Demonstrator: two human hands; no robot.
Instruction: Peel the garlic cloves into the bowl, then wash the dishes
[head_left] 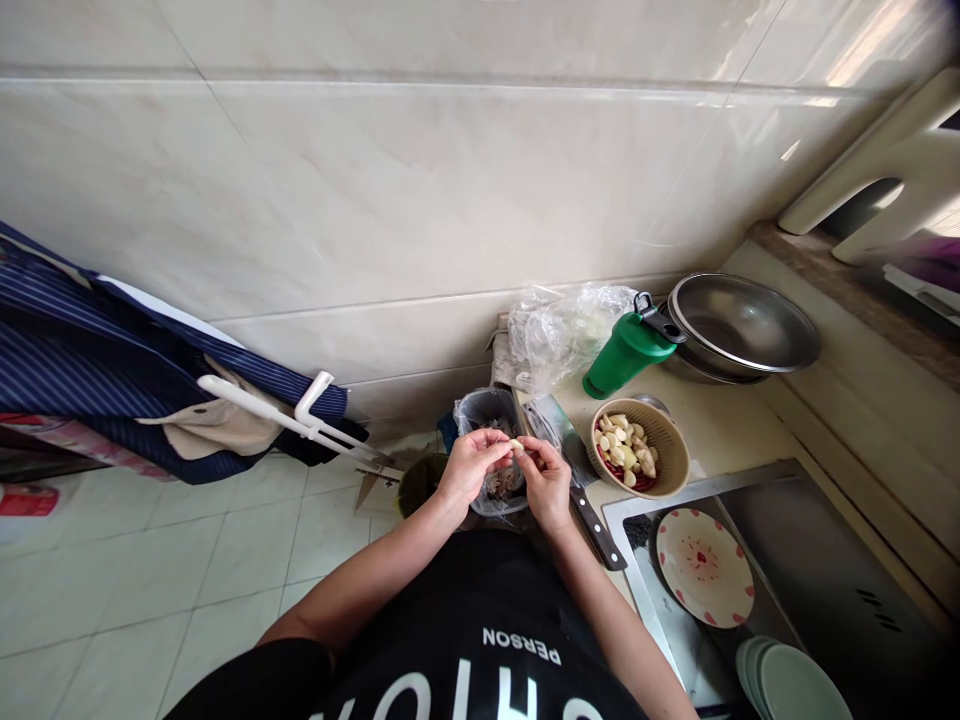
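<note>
A small pale garlic clove point(515, 446) is pinched between the fingertips of both hands. My left hand point(474, 464) grips it from the left, and my right hand point(547, 482) from the right. Below them stands a bin point(480, 408) lined with a clear bag, with scraps inside. Just right of my right hand lies a cleaver point(596, 525), its dark handle toward me and its blade flat on the counter. A beige basket point(671, 440) beyond it holds several peeled garlic cloves point(619, 440) over something red.
Behind the basket stand a green shaker bottle point(628, 355), crumpled plastic bags point(559, 325) and stacked metal bowls point(742, 320). The sink point(626, 515) at right holds a patterned plate point(705, 568) and pale green plates point(799, 680). Striped cloth point(112, 370) hangs at left near a white rod point(259, 405).
</note>
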